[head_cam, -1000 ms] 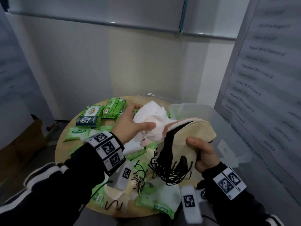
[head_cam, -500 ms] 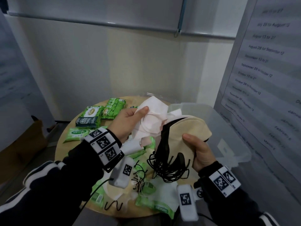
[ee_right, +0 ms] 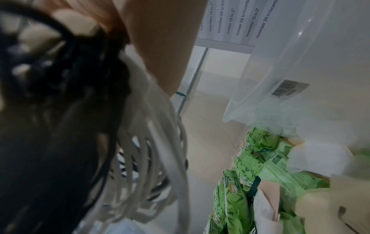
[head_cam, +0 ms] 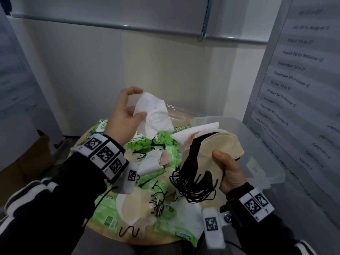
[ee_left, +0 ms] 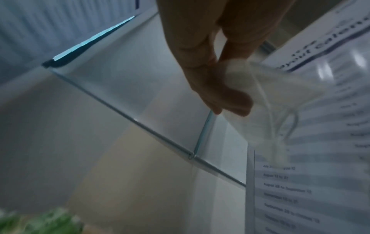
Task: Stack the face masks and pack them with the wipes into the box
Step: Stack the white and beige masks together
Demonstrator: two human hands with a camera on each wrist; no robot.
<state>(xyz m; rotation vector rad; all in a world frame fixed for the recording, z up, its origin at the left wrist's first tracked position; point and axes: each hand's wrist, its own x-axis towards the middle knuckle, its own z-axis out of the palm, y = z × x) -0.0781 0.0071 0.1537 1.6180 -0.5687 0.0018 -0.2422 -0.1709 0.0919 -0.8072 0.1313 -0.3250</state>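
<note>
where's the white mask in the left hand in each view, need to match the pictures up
Head: the white mask is left of centre, crumpled, pinched by the left hand above the table.
Left wrist: the white mask is right of centre, hanging from the fingertips, ear loop dangling.
Right wrist: not in it.
Shared landmark: the printed date sheet on the right.

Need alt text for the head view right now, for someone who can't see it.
Left hand holds up a crumpled white mask; right hand grips a stack of masks beside a clear box, above a round table strewn with wipes packs.
</note>
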